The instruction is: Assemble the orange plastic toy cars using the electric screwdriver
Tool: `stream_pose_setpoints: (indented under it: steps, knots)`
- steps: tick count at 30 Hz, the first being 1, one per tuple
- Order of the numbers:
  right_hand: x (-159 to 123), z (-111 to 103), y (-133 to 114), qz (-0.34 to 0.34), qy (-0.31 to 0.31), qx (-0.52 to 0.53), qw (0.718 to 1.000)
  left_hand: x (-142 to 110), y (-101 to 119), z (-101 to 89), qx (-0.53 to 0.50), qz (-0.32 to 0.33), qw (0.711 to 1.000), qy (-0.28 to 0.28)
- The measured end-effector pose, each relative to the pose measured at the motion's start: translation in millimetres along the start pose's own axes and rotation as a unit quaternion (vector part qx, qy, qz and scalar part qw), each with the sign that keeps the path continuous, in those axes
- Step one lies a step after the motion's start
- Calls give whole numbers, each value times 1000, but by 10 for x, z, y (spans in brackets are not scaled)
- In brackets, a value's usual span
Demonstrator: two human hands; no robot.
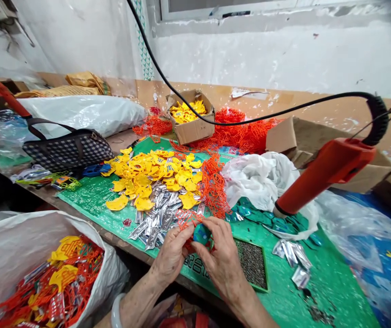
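Observation:
Over the near edge of the green-covered table (103, 214), my two hands meet around a small teal-blue rounded piece (201, 234). My right hand (224, 255) pinches it between thumb and fingers. My left hand (171, 250) is closed on orange-red cord (186, 217) against the piece's left side; its fingertips are partly hidden. Just beyond my hands lie shiny metal strips (161, 209) and a heap of yellow plastic pieces (154, 166). Beside my right hand sits a green tray of small dark screws or pins (265, 269).
An orange power screwdriver (325, 175) hangs at the right on a black cable. White plastic bags (260, 177) and cardboard boxes (191, 130) stand behind. At lower left is an open white sack (113, 259) of corded pieces. A checked handbag (67, 150) rests farther back.

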State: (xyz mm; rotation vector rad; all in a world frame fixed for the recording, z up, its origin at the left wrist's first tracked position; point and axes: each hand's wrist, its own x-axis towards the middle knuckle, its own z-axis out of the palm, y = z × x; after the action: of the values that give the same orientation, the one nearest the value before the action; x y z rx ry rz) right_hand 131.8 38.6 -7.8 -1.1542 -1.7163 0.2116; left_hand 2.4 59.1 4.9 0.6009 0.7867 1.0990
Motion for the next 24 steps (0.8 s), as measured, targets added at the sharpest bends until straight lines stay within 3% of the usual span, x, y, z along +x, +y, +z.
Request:
stream_pose_setpoints:
  steps: [11,17,24]
  knots:
    - [3,38,-14,44,-9,24,999,-41,-104,-23,-75,16,997,32]
    - [-14,89,35,21,-14,24,999,-35,-108,-57,-88,10,995,34]
    - [-66,122,-9,40,-8,28,999,-16,-150,-60,-86,7,995,56]
